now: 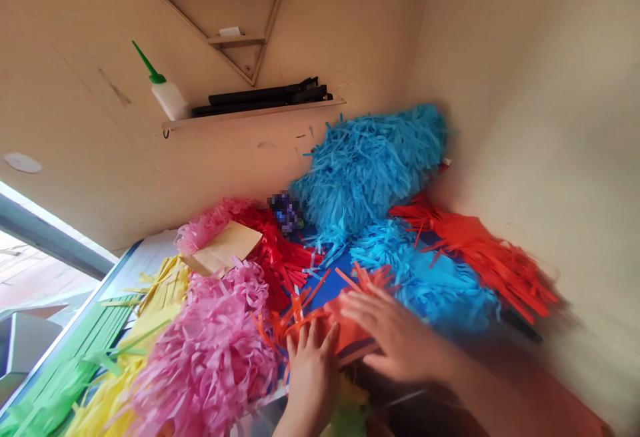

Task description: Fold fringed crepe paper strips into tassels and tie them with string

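Orange fringed tissue paper [333,317] lies near the front edge of the blue table [320,283]. My left hand [311,363] rests on its near edge, fingers spread and flat. Over its right side is my right hand [387,330], slightly blurred, with fingers stretched out and thumb apart. I cannot tell whether the right palm presses on the paper. Beside my left hand is a heap of pink shredded tissue [215,350]. Light blue fringed paper [440,283] lies just beyond my right hand.
A large blue fringed bundle [375,163] leans in the wall corner. Red-orange fringe [480,243] lies at right; dark red strips [280,257], a tan paper piece [225,247], yellow [165,297] and green [95,337] strips at left. A wall shelf [270,111] holds a green-tipped bottle [167,97].
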Tool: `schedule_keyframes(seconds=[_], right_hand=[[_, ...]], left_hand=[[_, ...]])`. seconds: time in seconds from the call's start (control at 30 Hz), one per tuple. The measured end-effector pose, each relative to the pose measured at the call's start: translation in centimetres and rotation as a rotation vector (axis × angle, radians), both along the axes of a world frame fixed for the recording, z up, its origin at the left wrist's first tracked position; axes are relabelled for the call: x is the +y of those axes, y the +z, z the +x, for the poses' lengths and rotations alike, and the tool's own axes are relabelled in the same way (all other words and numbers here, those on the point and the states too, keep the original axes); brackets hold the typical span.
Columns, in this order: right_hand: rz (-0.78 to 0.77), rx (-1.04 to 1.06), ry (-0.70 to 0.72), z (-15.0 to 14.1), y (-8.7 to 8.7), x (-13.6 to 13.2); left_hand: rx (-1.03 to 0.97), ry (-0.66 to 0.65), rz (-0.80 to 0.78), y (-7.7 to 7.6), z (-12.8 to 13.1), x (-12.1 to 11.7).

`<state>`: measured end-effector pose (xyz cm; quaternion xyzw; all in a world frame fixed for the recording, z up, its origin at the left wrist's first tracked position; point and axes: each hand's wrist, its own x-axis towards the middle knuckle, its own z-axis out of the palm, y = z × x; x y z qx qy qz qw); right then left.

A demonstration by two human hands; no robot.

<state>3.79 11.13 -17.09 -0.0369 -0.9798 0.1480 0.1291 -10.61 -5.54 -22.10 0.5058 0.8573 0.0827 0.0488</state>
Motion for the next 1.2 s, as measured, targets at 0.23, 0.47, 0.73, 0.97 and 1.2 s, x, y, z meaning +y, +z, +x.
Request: schedule_keyframes(seconds=[0.23,0.47,0.73,0.97,1.2], right_hand=[[-0.182,0.087,-0.038,-3.1,-5.9,0.0],[-0.196,0.116,-0.040,-2.3,-5.5,-0.1],[-0.295,0.174,-0.167,-2.8,-5.6,0.6],[-0.226,0.198,-0.420,-4.2,-6.8,0.4],[-0.092,0.111,-0.488,-5.1,-7.9,1.0]], left_hand=[[0.149,0.041,-0.028,1.1,-2.6,-2.0],[0.244,-0.169,0.210,0.8,-1.9,-3.4],[-0.119,-0.113,0.216,-1.2,-3.6,-0.3],[-0.024,0.010,0.356,-1.3,-4.1,0.3],[0.159,0.129,0.246,-1.3,-3.8,2.3]])
